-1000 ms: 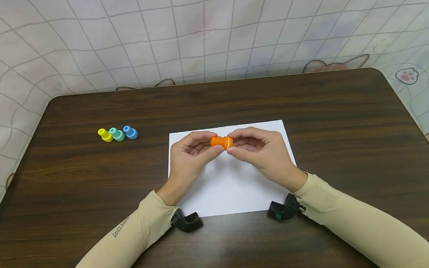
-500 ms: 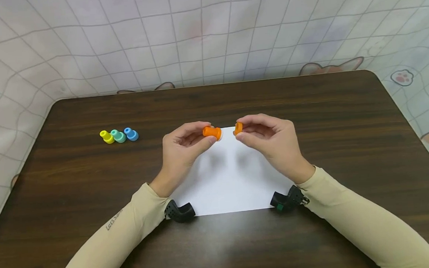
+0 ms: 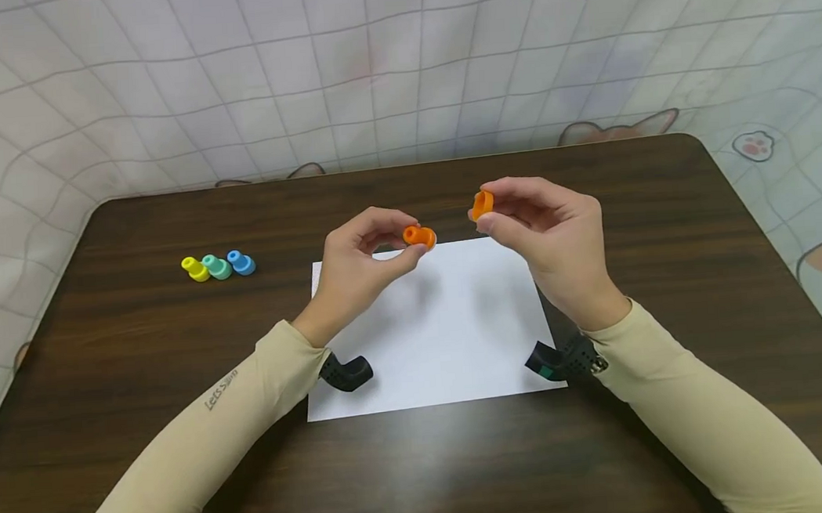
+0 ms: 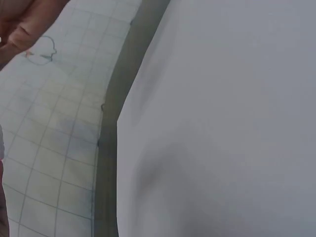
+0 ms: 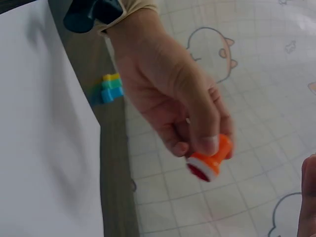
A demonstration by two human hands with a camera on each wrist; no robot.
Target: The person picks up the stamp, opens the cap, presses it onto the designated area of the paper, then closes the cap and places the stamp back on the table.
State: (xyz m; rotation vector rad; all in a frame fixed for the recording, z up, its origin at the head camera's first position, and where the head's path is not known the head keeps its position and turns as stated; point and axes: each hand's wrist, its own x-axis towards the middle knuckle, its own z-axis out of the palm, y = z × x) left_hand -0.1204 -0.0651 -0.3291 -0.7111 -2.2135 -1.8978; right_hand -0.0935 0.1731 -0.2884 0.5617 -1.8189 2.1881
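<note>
Right wrist view: left hand (image 5: 173,98) pinches a small orange plastic stamp (image 5: 212,159), its red-and-white face turned down. Beyond that hand, yellow, green and blue plastic stamps (image 5: 111,87) sit in a row on the dark tabletop (image 5: 116,163), beside the white paper sheet (image 5: 44,148).

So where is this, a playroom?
Probably a home craft corner: a dark wooden table, a cartoon-animal checked cloth backdrop, a white paper sheet, and little yellow, green and blue plastic stamps.

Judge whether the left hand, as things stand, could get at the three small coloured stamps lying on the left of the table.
Probably yes, but not freely. The left hand already pinches the orange stamp, so it would have to set that down first. The bare table between it and the coloured stamps shows nothing in the way.
</note>
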